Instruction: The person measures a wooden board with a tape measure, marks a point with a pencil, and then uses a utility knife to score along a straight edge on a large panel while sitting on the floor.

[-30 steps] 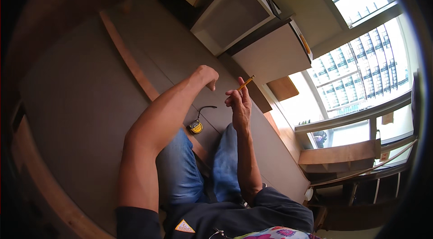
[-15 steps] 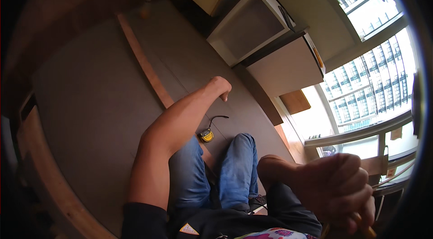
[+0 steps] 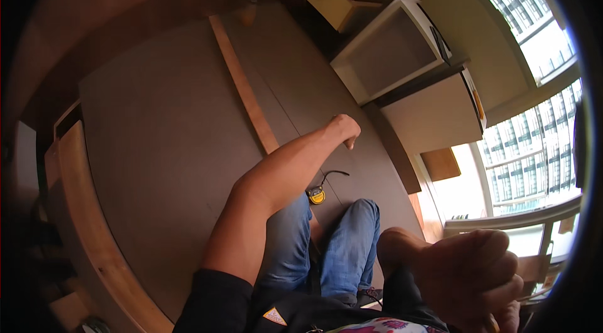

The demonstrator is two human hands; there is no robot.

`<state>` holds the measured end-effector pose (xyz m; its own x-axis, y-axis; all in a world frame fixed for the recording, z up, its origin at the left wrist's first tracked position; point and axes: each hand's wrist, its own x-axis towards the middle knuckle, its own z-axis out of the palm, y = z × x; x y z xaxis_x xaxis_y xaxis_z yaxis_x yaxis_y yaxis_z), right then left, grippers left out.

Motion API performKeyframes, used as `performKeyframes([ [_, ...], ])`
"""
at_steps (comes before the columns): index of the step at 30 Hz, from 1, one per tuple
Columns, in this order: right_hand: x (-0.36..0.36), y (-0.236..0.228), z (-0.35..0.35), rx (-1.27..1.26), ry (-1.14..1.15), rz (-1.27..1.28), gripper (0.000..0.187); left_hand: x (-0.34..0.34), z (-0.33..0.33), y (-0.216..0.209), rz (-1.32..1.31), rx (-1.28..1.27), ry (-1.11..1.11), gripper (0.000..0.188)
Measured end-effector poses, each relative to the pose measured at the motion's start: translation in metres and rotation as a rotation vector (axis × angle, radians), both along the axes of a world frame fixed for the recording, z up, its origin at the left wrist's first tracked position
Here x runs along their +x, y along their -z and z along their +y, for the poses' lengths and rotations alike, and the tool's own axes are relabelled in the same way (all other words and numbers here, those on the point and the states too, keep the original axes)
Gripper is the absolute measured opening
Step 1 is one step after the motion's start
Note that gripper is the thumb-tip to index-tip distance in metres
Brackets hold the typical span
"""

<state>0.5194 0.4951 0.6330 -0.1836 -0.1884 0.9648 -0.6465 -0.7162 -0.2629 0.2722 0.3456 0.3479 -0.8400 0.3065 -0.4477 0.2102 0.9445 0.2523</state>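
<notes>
My left arm stretches out over a large dark board [image 3: 157,119]. At its end, my left hand [image 3: 347,129] is bent down with its fingers curled together; whatever may be inside them is hidden. Close to the camera at the lower right, my right hand [image 3: 468,273] is closed in a fist around a thin orange-yellow stick [image 3: 492,323], of which only a short piece shows below the fingers. A yellow and black tape measure [image 3: 317,195] with a black strap lies on the board by my knees. A long flat wooden strip [image 3: 242,85] runs across the board and passes under my left forearm.
A white-framed open box [image 3: 392,50], a pale panel [image 3: 433,113] and a wooden box [image 3: 342,3] stand along the far right edge. Bright windows [image 3: 534,138] lie beyond. A curved-looking wooden edge [image 3: 94,226] borders the left side. My jeans-covered knees [image 3: 348,245] rest on the board.
The whole view has shifted, so the board, boxes and tape measure appear farther right. Both hands keep nearly the same pose, and less of the stick shows under my right fist.
</notes>
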Motion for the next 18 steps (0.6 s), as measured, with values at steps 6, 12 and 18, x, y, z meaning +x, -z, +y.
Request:
performKeyframes([
  [6,-0.005,-0.007,0.006,0.041,-0.044,0.022,0.028,-0.012,-0.004,-0.001,-0.142,-0.014,-0.097,0.040],
  [12,-0.002,-0.007,0.017,0.061,-0.002,0.053,0.031,-0.011,0.001,-0.003,-0.053,0.030,-0.080,0.042],
  [18,-0.011,-0.009,0.022,0.027,-0.011,0.050,0.035,-0.029,-0.005,0.012,-0.100,-0.006,-0.081,0.042],
])
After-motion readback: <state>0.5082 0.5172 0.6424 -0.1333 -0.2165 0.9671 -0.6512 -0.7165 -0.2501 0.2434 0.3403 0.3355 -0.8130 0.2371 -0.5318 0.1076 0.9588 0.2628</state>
